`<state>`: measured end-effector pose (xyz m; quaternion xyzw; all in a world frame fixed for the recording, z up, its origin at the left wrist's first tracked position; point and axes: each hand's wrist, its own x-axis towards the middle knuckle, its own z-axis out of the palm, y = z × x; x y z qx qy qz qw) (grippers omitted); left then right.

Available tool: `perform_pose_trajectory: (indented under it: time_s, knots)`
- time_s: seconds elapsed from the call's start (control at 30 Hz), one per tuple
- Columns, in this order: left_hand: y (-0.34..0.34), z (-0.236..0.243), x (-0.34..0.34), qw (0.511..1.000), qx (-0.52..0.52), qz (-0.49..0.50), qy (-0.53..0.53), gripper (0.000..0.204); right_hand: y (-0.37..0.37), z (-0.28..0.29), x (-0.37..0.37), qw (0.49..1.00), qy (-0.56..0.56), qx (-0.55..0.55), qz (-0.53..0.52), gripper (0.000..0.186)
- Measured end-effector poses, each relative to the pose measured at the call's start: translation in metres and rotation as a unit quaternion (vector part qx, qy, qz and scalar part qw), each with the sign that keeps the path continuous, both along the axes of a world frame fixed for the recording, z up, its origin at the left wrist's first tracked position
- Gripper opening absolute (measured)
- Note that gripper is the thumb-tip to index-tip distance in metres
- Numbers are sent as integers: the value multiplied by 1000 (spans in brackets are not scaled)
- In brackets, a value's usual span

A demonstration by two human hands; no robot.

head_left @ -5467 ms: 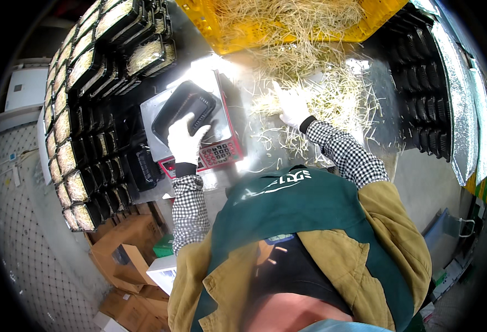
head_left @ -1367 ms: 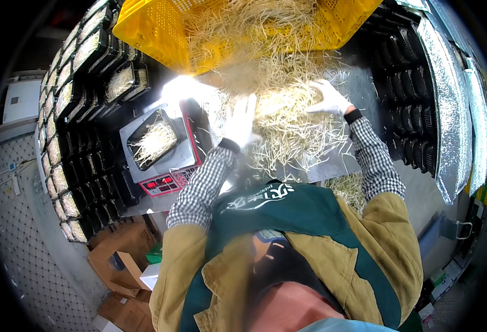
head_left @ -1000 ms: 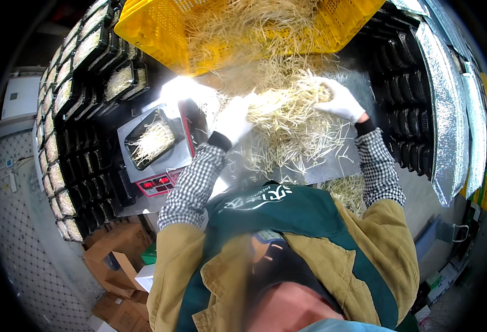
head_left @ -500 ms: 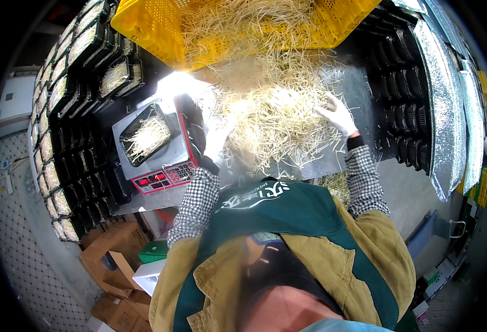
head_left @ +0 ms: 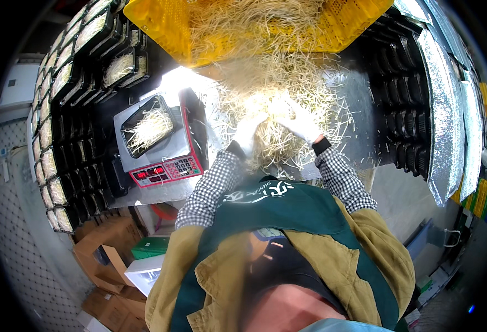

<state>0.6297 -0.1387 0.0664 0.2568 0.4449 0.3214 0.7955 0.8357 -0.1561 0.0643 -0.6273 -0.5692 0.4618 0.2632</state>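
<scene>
A loose heap of pale bean sprouts (head_left: pixel 276 149) lies on the metal table before me. My left hand (head_left: pixel 249 133), in a white glove, presses into the heap from the left. From the right, my right hand (head_left: pixel 303 126), gloved the same way, curls round sprouts close to the left one. A clump sits between both hands; bright glare washes out the fingertips. To the left, a black tray (head_left: pixel 148 126) holding sprouts rests on a red and grey digital scale (head_left: pixel 168 172).
A yellow perforated crate (head_left: pixel 160 27) tilts at the far side, sprouts spilling from it. Filled trays (head_left: pixel 48 135) stack up at the left. Black empty trays (head_left: pixel 404 116) stand at the right beside silver foil sheeting (head_left: pixel 442 116). Cardboard boxes (head_left: pixel 110 249) lie below left.
Both hands have come inward from the sides of the heap. They have drawn the sprouts together into a narrower clump. The tray still rests on the scale.
</scene>
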Motion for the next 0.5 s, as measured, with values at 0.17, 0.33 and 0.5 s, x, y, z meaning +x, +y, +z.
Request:
perform_pose_trajectory:
  time_s: [0.17,0.33,0.5]
  knots:
    - [-3,-26,-34,999,23,27,14,45,-19,-47,64,995,25,78,-65,65]
    - [-7,-32,-27,997,70,26,-7,47,-13,-12,11,995,-10,36,-91,91]
    - [-1,-71,-20,999,36,21,19,52,-12,-20,0,993,-40,56,-99,114]
